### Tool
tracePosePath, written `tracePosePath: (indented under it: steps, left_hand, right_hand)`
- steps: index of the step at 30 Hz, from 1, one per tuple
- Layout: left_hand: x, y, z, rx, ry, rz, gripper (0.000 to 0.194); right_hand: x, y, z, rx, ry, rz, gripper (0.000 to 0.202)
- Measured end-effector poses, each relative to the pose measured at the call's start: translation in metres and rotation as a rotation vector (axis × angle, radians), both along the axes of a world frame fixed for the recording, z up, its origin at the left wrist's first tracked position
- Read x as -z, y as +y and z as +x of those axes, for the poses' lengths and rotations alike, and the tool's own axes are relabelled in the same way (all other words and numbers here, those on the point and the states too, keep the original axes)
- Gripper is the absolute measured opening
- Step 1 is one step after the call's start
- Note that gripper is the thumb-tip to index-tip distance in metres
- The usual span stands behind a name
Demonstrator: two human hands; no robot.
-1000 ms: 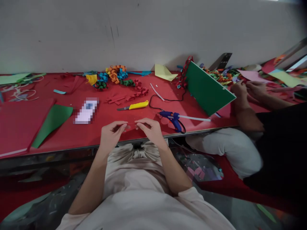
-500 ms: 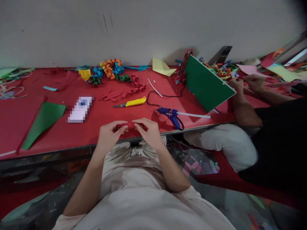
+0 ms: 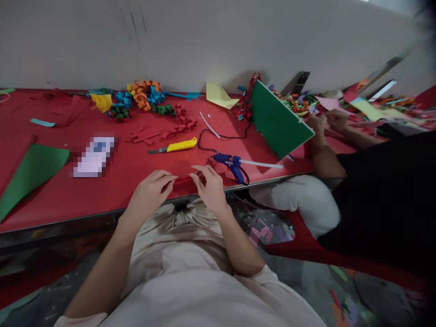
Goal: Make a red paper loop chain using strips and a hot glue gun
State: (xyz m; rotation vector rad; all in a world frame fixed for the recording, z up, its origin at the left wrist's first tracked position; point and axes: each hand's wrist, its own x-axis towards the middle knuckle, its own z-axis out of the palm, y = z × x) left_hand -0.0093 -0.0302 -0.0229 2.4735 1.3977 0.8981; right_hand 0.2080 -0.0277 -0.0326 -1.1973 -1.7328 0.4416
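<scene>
Red strip (image 3: 184, 180) spans left hand (image 3: 150, 193) and right hand (image 3: 211, 188) at the table's (image 3: 88, 197) near edge, fingertips pinched nearly closed on its ends; light, even tension should prevent creasing.

Left hand (image 3: 152, 193) and right hand (image 3: 210, 187) level, slightly apart, palms inward, each with thumb and fingers pinched; both forearms angled inward from bent elbows near the torso.
</scene>
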Motion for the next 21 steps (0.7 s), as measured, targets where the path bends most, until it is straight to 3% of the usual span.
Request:
tracePosePath:
  steps: [4, 6, 8, 10, 12, 15, 21]
  left_hand:
    - [0.003, 0.001, -0.001, -0.068, -0.060, -0.008, 0.025]
    - [0.005, 0.005, 0.004, -0.128, -0.046, 0.031, 0.023]
    - [0.007, 0.010, 0.012, -0.198, -0.017, 0.067, 0.019]
    - [0.008, 0.015, 0.020, -0.249, -0.007, 0.073, 0.018]
    - [0.009, 0.017, 0.027, -0.276, -0.012, 0.056, 0.020]
    - [0.009, 0.013, 0.029, -0.313, 0.012, 0.028, 0.025]
    - [0.011, 0.004, 0.025, -0.372, -0.033, -0.013, 0.029]
  right_hand:
    - [0.015, -0.027, 0.033, 0.381, -0.029, 0.204, 0.017]
    - [0.016, -0.031, 0.059, 0.556, -0.031, 0.213, 0.016]
    - [0.008, -0.022, 0.084, 0.634, -0.108, 0.174, 0.020]
    - [-0.004, -0.004, 0.103, 0.531, -0.258, 0.090, 0.027]
    - [-0.014, 0.016, 0.114, 0.321, -0.366, -0.055, 0.030]
    - [-0.019, 0.036, 0.119, 0.093, -0.441, -0.232, 0.034]
    - [-0.018, 0.032, 0.104, 0.080, -0.367, -0.233, 0.035]
